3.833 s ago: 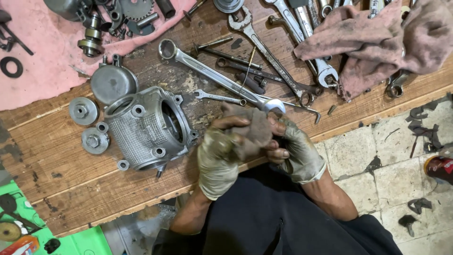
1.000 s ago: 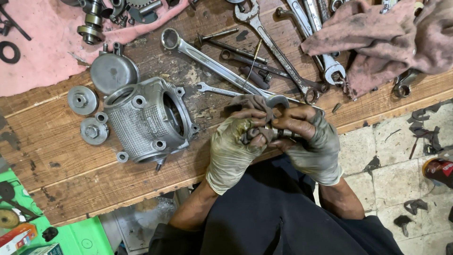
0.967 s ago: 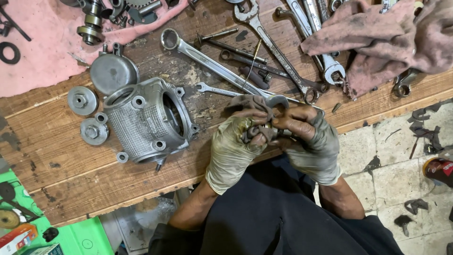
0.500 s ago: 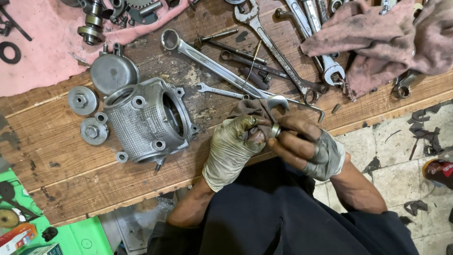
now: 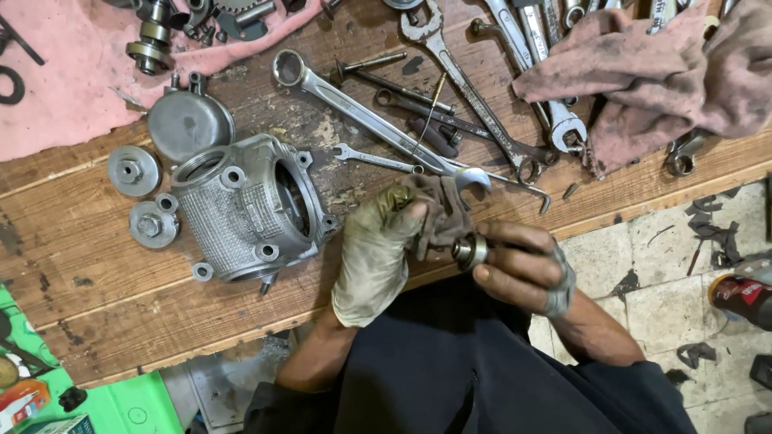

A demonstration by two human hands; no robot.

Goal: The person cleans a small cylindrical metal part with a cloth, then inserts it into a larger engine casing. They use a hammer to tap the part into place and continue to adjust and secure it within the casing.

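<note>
We had the bearing [image 5: 469, 250] up off the bench [image 5: 96, 289], right at its front edge and above our lap, pinched between both hands. Our right hand [image 5: 523, 269] was curled round it from the right, fingers [image 5: 515, 277] closed in tight and the thumb lying along the top, so only the shiny round face poked out to the left. Our left hand [image 5: 378, 253] wore a grubby glove and had a dirty rag [image 5: 434, 213] bunched in its closed fingers, with the rag pressed up against the bearing. So both hands were shut, one on the part and one on the cloth.

Just left of the gloved hand sat the grey housing [image 5: 249, 209] on the wood, tipped so its big bore faced us. Beside that were two small discs [image 5: 134, 170] and a round cover [image 5: 189, 124] a bit further back. Behind our hands a long spanner [image 5: 378, 120] ran diagonally, its open end almost touching the rag. More spanners [image 5: 515, 96] were fanned out past it, partly under a pinkish cloth [image 5: 667, 72] at the far right. A pink sheet [image 5: 56, 88] covered the far left corner with a few parts on it. The tiled floor [image 5: 643, 241] showed to the right of the bench.
</note>
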